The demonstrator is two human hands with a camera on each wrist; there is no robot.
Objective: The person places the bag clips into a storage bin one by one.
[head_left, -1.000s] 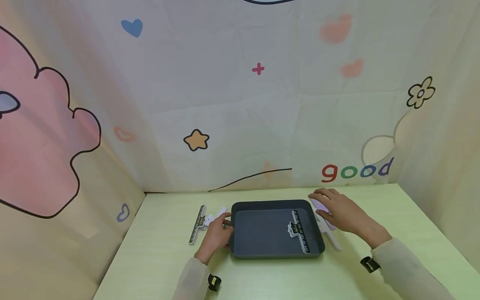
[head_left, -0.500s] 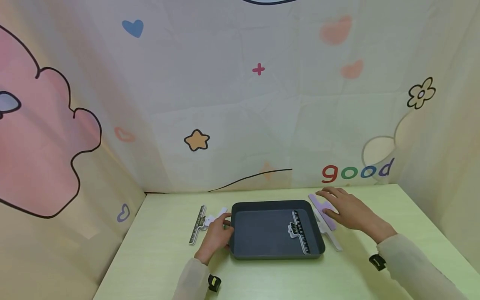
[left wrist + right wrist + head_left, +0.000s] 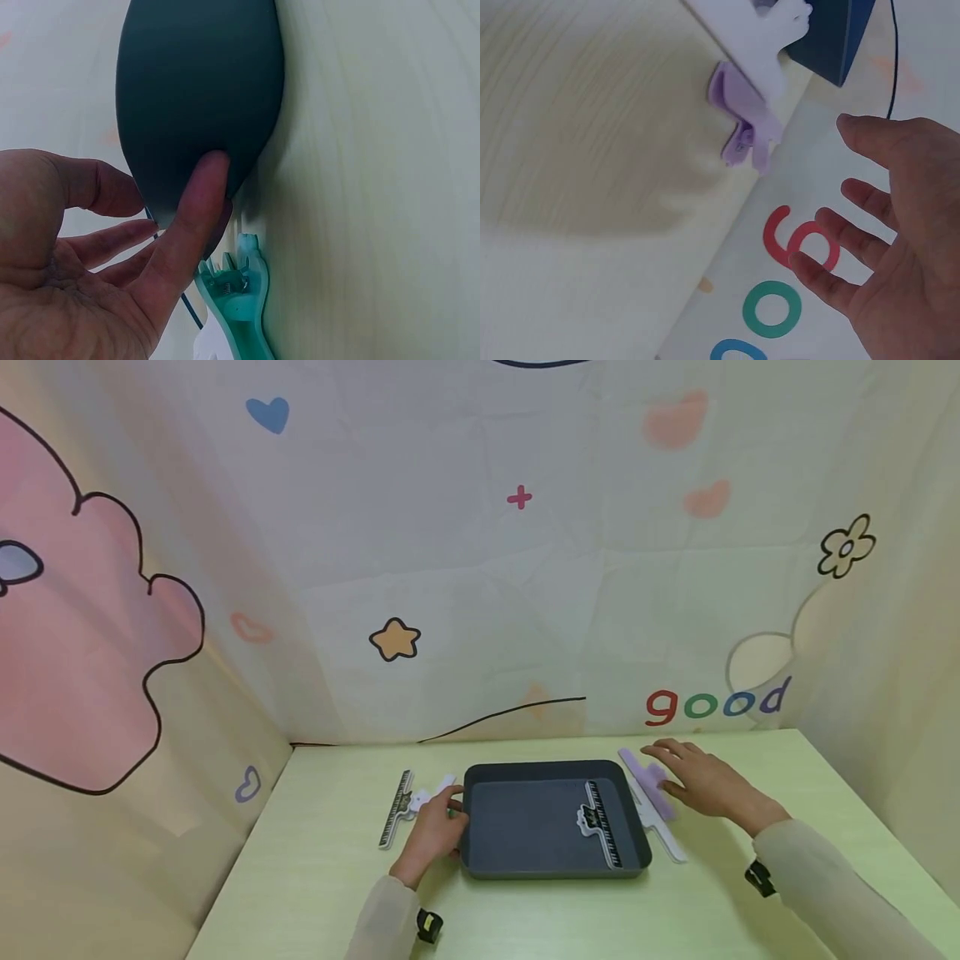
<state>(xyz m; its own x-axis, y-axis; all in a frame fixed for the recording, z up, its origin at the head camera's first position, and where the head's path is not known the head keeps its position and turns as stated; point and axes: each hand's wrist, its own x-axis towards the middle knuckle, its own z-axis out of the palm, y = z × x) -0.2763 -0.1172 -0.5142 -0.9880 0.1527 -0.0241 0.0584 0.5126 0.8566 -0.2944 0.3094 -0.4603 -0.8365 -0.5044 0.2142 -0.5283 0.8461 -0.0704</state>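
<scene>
A dark grey rectangular tray lies on the table, and my left hand grips its left side. In the left wrist view, a digit of that hand presses the tray's outer wall while others reach its rim. Inside the tray, at the right, is a clip with a black-and-white piano-key strip. My right hand hovers by a purple clip, fingers spread and holding nothing. In the right wrist view, the purple clip stands apart from the fingers, next to a white clip.
Left of the tray lies another piano-key clip. A white clip sits beside it, partly behind my left hand; a green clip shows under that hand. The white clip on the right lies along the tray's side. A printed curtain borders the table.
My right hand has drawn away to the right from the tray's right edge, uncovering more of the purple clip. My left hand and the tray stay in place.
</scene>
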